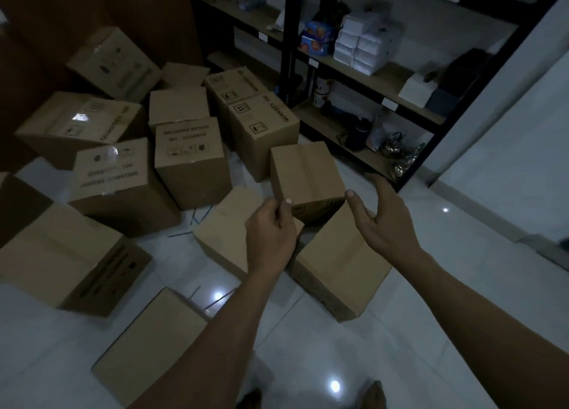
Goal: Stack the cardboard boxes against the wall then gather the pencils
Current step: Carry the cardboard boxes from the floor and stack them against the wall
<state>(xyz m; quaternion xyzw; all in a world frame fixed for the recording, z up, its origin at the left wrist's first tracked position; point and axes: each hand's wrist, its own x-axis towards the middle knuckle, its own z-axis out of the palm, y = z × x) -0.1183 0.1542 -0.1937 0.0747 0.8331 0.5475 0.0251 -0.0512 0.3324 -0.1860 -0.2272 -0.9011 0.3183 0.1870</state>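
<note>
The room is dim and much of it is hard to read. The left hand (pixel 271 233) has its fingers curled in and its thumb against the near left corner of the small box (pixel 306 174). The back of the hand hides the fingertips, so I cannot tell whether it grips the box or only touches it. The right hand (pixel 378 214) is released, with its fingers spread. Its thumb tip is at the box's near right corner and its palm is clear of the cardboard.

The small box sits raised between the hands, above the left lower box (pixel 228 233) and the right lower box (pixel 338 264). The hands cover the spot where it rests. Thin blue sticks that look like the pencils (pixel 200 216) lie on the tiled floor (pixel 400 331) in the gap behind the left lower box. They are too thin and blurred to count. A few more show beside the left forearm, which partly covers them.

More scattered boxes (pixel 191 168) crowd the floor behind and to the left, reaching back to a brown wooden panel (pixel 92 2). Their printing is mostly unreadable. One box is cut off by the left edge, and the near box (pixel 147 347) is partly covered by the left forearm.

To the right stands a black shelf unit (pixel 369 82) with white cartons (pixel 366 42) and blue packets (pixel 317 39). The dark things on its lowest board are too dim to identify. Two feet (pixel 374 393) are cut off at the bottom edge.
</note>
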